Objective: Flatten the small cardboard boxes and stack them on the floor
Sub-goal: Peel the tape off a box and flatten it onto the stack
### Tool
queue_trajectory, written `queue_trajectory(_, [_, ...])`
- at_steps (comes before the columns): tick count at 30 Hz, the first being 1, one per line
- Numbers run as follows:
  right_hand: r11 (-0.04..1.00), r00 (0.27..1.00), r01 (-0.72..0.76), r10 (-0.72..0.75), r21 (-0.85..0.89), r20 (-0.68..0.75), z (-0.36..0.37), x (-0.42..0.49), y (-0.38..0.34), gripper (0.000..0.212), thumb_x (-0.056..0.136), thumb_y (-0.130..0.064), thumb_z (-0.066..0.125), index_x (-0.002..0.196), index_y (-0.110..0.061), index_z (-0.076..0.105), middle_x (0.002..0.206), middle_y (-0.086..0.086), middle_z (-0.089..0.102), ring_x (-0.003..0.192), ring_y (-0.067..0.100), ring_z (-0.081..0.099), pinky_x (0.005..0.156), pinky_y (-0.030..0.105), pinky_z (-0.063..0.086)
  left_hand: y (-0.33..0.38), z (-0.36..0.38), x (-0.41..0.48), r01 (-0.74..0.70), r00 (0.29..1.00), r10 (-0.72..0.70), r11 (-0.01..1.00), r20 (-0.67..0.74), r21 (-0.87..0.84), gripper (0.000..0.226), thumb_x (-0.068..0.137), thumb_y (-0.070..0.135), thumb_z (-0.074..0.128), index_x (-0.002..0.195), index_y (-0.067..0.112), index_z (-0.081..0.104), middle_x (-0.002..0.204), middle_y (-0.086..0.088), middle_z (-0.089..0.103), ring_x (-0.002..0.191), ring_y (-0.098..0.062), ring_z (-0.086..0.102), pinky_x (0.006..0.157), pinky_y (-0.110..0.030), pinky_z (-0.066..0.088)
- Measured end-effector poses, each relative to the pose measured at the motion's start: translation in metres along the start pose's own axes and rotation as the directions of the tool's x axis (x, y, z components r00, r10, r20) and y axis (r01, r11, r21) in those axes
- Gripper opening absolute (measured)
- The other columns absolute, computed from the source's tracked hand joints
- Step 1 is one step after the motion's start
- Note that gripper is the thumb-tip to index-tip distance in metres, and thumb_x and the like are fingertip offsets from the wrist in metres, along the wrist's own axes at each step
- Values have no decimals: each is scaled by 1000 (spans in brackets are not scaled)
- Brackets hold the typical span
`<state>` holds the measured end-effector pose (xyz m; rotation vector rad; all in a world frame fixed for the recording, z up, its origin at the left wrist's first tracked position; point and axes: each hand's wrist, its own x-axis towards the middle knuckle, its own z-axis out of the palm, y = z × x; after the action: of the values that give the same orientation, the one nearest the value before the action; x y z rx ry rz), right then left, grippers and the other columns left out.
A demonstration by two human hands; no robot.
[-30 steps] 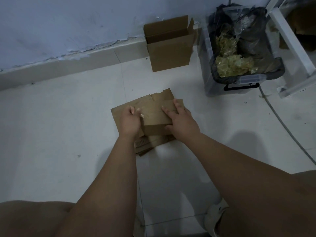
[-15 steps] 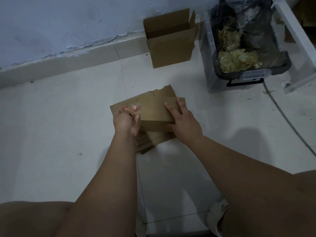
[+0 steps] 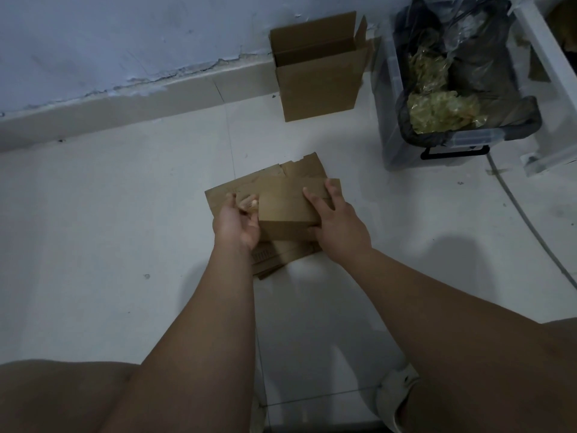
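Near: white tiled floor [image 3: 125, 229], a wide stretch lying left of the cardboard. Left hand [image 3: 237, 220]: fingers curled round the left end of the small box [image 3: 287, 210]. Right hand [image 3: 340, 223]: fingers spread over its top, thumb on the near face, clamping the right end. The box sits over the flattened stack [image 3: 309, 170], whose edges jut out beyond it. Far: open box [image 3: 318, 89] at the wall, just beside the plastic bin [image 3: 462, 142].

Pale tiled floor [image 3: 125, 229] with flattened cardboard stack [image 3: 307, 168], 1 open box [image 3: 318, 85] by the wall [image 3: 125, 32], 1 clear bin [image 3: 390, 120].
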<state>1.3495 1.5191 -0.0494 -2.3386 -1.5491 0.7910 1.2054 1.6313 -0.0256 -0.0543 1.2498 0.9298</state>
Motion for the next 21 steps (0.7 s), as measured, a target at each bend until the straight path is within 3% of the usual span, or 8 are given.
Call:
queue_trajectory(5, [1000, 1000, -13, 13, 5, 0, 0, 2, 1, 73, 91, -30, 59, 148, -44, 15, 160, 0, 1, 135, 29, 30, 96, 45, 45, 1, 0, -6, -30, 992, 19, 996, 126, 86, 26, 93, -6, 47, 116, 6, 44, 119, -19, 47, 72, -16, 59, 71, -19, 53])
queue_trajectory(7, [1000, 1000, -13, 13, -7, -1, 0, 3, 1, 74, 91, -30, 59, 148, -44, 14, 160, 0, 1, 135, 29, 31, 95, 44, 45, 2, 2, -9, -87, 986, 50, 969, 162, 233, 35, 89, -16, 40, 112, 11, 41, 113, -17, 50, 90, -20, 63, 75, -19, 53])
queue_trajectory(9, [1000, 1000, -16, 16, -11, -3, 1, 2, 1, 74, 92, -31, 59, 148, -44, 14, 160, 0, 0, 134, 30, 31, 95, 45, 45, 4, 5, -14, -160, 980, 92, 890, 178, 426, 39, 90, -15, 40, 118, 12, 40, 97, -12, 56, 85, -19, 62, 65, -17, 54])
queue_trajectory(11, [1000, 1000, -24, 24, -2, -10, 1, 4, 1, 73, 92, -31, 58, 149, -44, 14, 160, 1, 0, 134, 30, 31, 94, 45, 45, 3, 4, -15, -241, 969, 152, 753, 195, 613, 32, 93, -5, 49, 120, 11, 47, 91, -8, 61, 73, -14, 61, 56, -16, 53])
queue_trajectory(13, [1000, 1000, -22, 22, 3, -16, 1, 5, 0, 73, 92, -31, 58, 149, -43, 15, 160, 1, 1, 133, 30, 32, 94, 45, 46, 0, 1, -13, -328, 944, 234, 558, 235, 762, 24, 96, 7, 50, 120, 8, 55, 102, -8, 64, 84, -15, 63, 70, -21, 55])
queue_trajectory(15, [1000, 1000, -20, 21, 7, -18, 1, 6, 0, 73, 92, -31, 58, 149, -43, 15, 160, 1, 1, 134, 30, 31, 94, 46, 45, -4, -2, -10, -421, 869, 366, 199, 332, 885, 23, 99, 14, 46, 116, 10, 61, 108, 0, 60, 96, -15, 57, 83, -26, 47])
queue_trajectory(17, [1000, 1000, -26, 26, 10, -18, 3, 5, 0, 73, 92, -30, 58, 149, -43, 15, 160, 1, 0, 135, 30, 30, 95, 47, 45, -8, -5, -8, -459, 775, 456, -71, 438, 886, 23, 100, 15, 42, 109, 10, 62, 96, 4, 55, 88, -13, 51, 74, -22, 36])
queue_trajectory(21, [1000, 999, -19, 19, 7, -31, 5, 2, 2, 73, 92, -29, 59, 149, -43, 15, 160, 1, 0, 136, 30, 29, 94, 46, 45, -14, -8, -3, -454, 771, 484, -37, 413, 890, 22, 99, 14, 37, 86, 12, 54, 86, -3, 58, 78, -19, 50, 68, -28, 36])
